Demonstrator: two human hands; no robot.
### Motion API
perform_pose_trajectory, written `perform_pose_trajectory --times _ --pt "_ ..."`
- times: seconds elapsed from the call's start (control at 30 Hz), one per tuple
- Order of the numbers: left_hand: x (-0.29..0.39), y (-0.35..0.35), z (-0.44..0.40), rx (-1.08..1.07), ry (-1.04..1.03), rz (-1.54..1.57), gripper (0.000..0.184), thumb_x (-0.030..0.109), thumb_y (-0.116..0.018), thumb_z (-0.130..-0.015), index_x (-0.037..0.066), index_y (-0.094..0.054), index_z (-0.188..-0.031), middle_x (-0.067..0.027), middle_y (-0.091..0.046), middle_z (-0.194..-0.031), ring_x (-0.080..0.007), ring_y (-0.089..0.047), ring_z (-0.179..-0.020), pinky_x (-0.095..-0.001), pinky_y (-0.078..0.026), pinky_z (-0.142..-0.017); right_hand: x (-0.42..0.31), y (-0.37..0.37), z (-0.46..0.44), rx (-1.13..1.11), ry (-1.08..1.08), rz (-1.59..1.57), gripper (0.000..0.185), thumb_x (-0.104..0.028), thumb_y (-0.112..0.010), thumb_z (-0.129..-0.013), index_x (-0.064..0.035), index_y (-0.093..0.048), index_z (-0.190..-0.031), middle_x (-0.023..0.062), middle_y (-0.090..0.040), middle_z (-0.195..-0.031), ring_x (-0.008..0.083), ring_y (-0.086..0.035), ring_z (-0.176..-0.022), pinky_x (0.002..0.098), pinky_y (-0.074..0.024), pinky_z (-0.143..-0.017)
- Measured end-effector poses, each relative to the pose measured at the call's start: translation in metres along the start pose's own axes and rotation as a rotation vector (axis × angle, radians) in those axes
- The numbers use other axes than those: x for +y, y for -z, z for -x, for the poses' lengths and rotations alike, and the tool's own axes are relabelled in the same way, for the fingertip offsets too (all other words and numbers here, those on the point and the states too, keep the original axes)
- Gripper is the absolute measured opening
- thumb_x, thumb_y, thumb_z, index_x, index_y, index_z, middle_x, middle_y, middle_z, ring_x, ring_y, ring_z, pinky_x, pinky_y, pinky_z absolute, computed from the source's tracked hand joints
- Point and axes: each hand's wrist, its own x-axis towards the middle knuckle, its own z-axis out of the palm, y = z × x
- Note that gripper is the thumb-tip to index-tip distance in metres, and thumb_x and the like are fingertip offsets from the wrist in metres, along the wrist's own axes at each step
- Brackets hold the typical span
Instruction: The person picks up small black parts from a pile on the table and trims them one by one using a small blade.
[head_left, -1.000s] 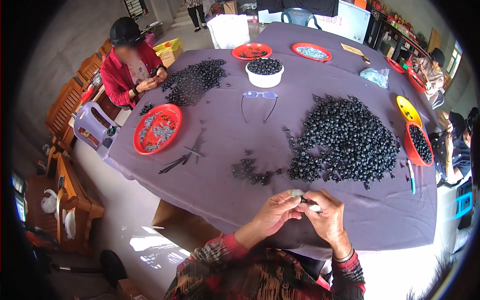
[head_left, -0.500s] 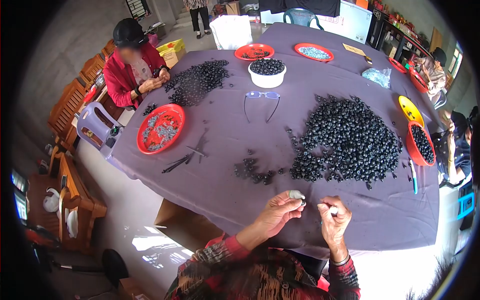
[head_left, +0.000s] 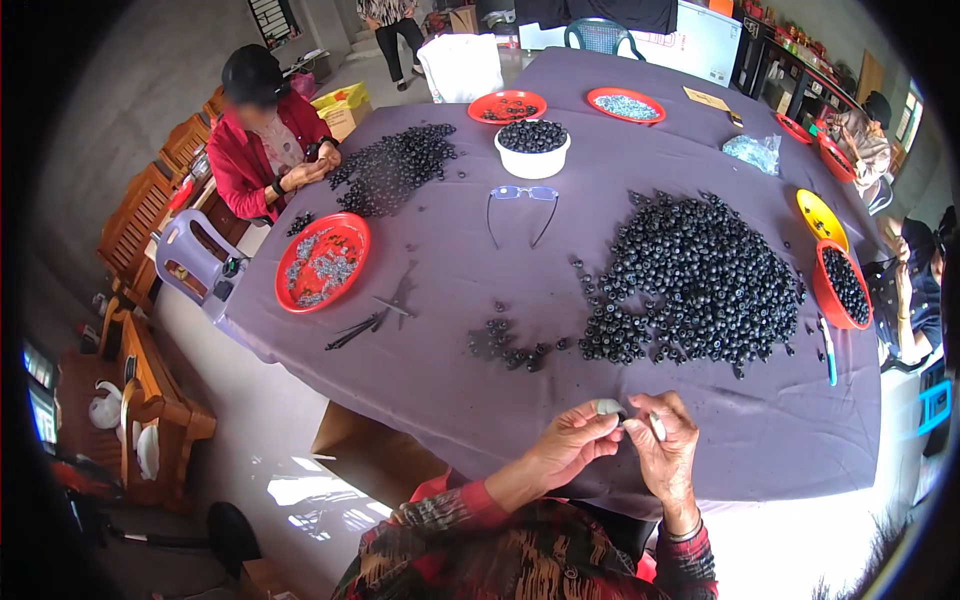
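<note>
Over the front edge of the purple tablecloth [head_left: 450,380], my left hand [head_left: 572,443] pinches a small black piece [head_left: 621,418] between thumb and forefinger; a pale cover wraps a fingertip. Close beside it on the right, my right hand [head_left: 664,448] has its fingers curled in, also with a pale covering on a finger. Its fingertips meet the black piece, but whether they grip anything is too small to tell. Beyond my hands lies a large pile of round black pieces [head_left: 695,280], with a smaller scatter [head_left: 510,345] to its left.
Eyeglasses [head_left: 524,193] lie mid-table behind a white bowl [head_left: 533,160] heaped with black pieces. Scissors [head_left: 392,306] and a red plate [head_left: 350,225] are at left. A red bowl [head_left: 835,300] and blue pen [head_left: 828,352] lie right. A person in red [head_left: 240,165] sits at left; others sit right.
My hands parted half a second ago and have come together again, the right one moving left to the black piece. The seated person at left has lowered their head.
</note>
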Motion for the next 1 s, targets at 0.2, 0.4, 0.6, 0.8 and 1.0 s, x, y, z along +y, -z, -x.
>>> perform_pose_trajectory --times 0.2,0.4,0.6,0.8,1.0 --pt "-0.011 -0.011 -0.002 0.032 0.032 0.092 0.01 0.018 -0.062 -0.095 0.013 -0.065 -0.104 0.0032 -0.066 -0.096 -0.0068 -0.061 -0.089 -0.0263 -0.05 -0.079 -0.001 0.007 0.006 -0.035 0.092 0.101 0.022 -0.003 -0.076 -0.078 -0.004 -0.07 -0.1 0.0089 -0.063 -0.088 0.0198 -0.065 -0.074 0.0295 -0.0513 -0.064" --pt "-0.016 -0.014 -0.005 0.049 0.047 0.107 0.009 0.019 -0.062 -0.095 0.014 -0.064 -0.103 0.002 -0.068 -0.097 -0.0083 -0.064 -0.092 -0.0255 -0.05 -0.078 -0.005 0.012 0.013 0.004 0.178 0.237 0.029 0.005 -0.074 -0.073 -0.0065 -0.07 -0.099 0.0077 -0.065 -0.09 0.0217 -0.068 -0.076 0.0303 -0.0558 -0.067" --pt "-0.022 -0.019 -0.003 0.053 0.107 0.034 0.01 0.017 -0.061 -0.095 0.013 -0.064 -0.105 0.0003 -0.069 -0.095 -0.0097 -0.066 -0.091 -0.0252 -0.051 -0.078 -0.001 0.026 0.024 0.002 0.215 0.252 0.032 0.006 -0.074 -0.071 -0.0073 -0.07 -0.1 0.007 -0.064 -0.09 0.0216 -0.069 -0.075 0.0302 -0.0565 -0.065" --pt "-0.037 -0.026 -0.004 0.014 0.096 0.085 0.01 0.013 -0.06 -0.095 0.011 -0.064 -0.105 -0.0015 -0.068 -0.097 -0.0117 -0.066 -0.093 -0.0277 -0.053 -0.082 0.004 0.039 0.039 0.056 0.301 0.342 0.036 0.004 -0.075 -0.067 -0.0079 -0.071 -0.101 0.006 -0.062 -0.089 0.0221 -0.069 -0.074 0.0309 -0.0565 -0.061" --pt "-0.051 -0.053 -0.007 0.009 -0.064 0.041 0.013 0.005 -0.058 -0.094 0.007 -0.061 -0.107 -0.004 -0.066 -0.101 -0.0166 -0.064 -0.094 -0.0333 -0.053 -0.087 -0.006 0.053 0.049 0.157 0.321 0.445 0.032 0.005 -0.073 -0.071 -0.0069 -0.071 -0.101 0.0071 -0.061 -0.085 0.0226 -0.065 -0.07 0.0304 -0.054 -0.061"
